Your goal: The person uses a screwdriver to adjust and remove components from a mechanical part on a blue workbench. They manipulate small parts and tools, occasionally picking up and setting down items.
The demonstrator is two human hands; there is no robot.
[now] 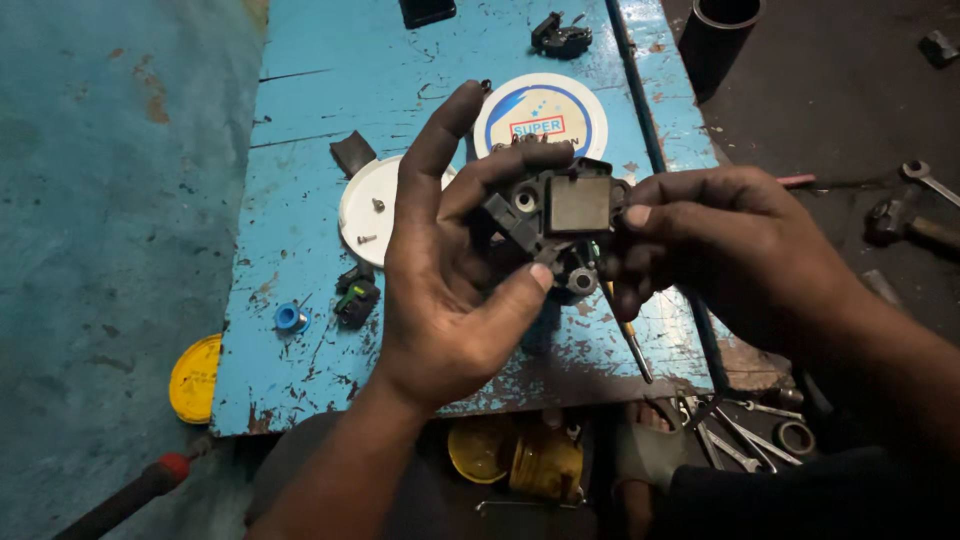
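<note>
- Left hand (pixel 450 270): palm turned toward the camera, index finger extended upward, middle finger curled over from above, thumb pressing from below; forearm rising from lower centre.
- Right hand (pixel 720 250): back facing up, fingertips pinching at left; forearm entering from lower right.

Head cam, single view, looking steeply down from above the person's chest.

Faces fwd and down over a blue painted board (pixel 300 200), close in: left hand (pixel 450 290) and right hand (pixel 720 250) fill mid-frame, forearms enter from bottom edge. Board's far end runs off the top; dark floor w/ a spanner (pixel 925 180) and a hammer (pixel 905 222) at right, teal floor at left, a yellow lid (pixel 195 380) low left. No 2nd view, so no shared area.
</note>
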